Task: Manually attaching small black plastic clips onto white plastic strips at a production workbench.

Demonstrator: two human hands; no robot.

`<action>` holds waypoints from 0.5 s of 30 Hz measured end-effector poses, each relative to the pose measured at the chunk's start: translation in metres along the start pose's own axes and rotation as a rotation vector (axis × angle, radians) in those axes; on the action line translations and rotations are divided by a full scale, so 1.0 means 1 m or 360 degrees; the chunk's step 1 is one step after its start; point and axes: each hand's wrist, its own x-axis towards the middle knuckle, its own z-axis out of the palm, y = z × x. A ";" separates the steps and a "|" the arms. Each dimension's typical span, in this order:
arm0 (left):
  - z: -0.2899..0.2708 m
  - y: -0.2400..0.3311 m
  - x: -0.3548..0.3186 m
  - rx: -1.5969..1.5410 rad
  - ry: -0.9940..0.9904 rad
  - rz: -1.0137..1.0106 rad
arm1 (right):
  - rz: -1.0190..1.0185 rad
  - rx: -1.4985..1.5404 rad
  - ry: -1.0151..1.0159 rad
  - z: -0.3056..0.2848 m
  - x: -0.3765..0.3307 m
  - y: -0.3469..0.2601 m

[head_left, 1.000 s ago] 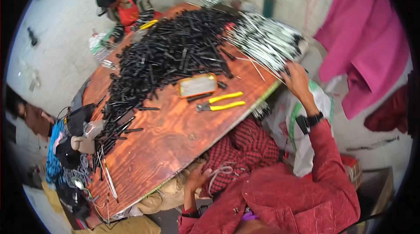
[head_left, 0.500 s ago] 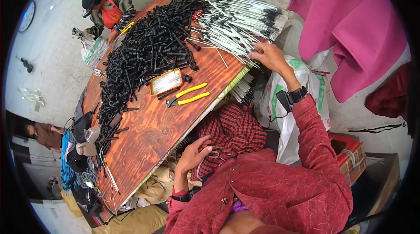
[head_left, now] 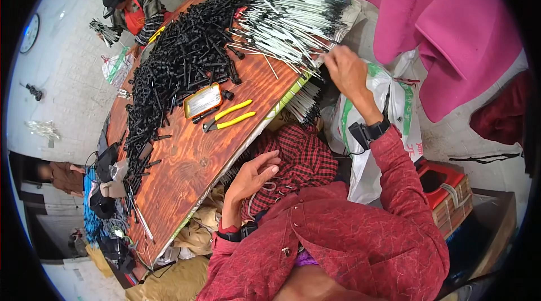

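Observation:
My right hand (head_left: 348,76) is at the near right end of a large pile of thin white rods with black tips (head_left: 287,22). Its fingers are bent together, slightly smeared, and anything between them is too small to make out. Over my lap, my left hand (head_left: 251,176) hangs with its fingers loosely stretched and nothing in it. Below it lies red and black checked cloth (head_left: 301,157). Closer to the table's middle are yellow-handled pliers (head_left: 234,117) and a small orange-rimmed tray (head_left: 185,108) of thin white pieces. Black plastic parts (head_left: 180,56) are heaped behind them.
The wooden table (head_left: 186,174) slants across the view. More rods (head_left: 304,104) stand below its edge. A white and green sack (head_left: 369,157) is beside my right arm, pink cloth (head_left: 468,30) farther right. Another person (head_left: 135,14) holds a bundle of rods across the table.
My right hand has shifted slightly at the rod pile's edge, its fingers turning downward. My left hand has risen a little above my lap. The whole view has shifted slightly.

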 end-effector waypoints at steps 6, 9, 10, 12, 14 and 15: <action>0.004 0.001 -0.003 0.0024 0.0007 0.0100 | -0.0081 0.0071 -0.0471 0.012 -0.021 -0.003; 0.002 0.001 -0.006 -0.0018 0.0030 0.0093 | 0.0024 0.0031 -0.0358 0.019 -0.011 -0.002; 0.001 -0.001 -0.007 -0.0038 0.0037 0.0090 | 0.0047 0.0005 -0.0307 0.019 -0.007 -0.001; 0.002 -0.005 -0.011 -0.0037 0.0042 0.0089 | -0.0042 -0.0139 -0.0237 0.019 -0.006 -0.004; 0.002 -0.011 -0.013 -0.0058 0.0059 0.0094 | -0.0173 -0.0231 -0.0012 0.018 -0.008 -0.018; 0.001 -0.013 -0.014 -0.0073 0.0073 0.0100 | -0.0240 -0.0231 0.0032 0.018 -0.006 -0.026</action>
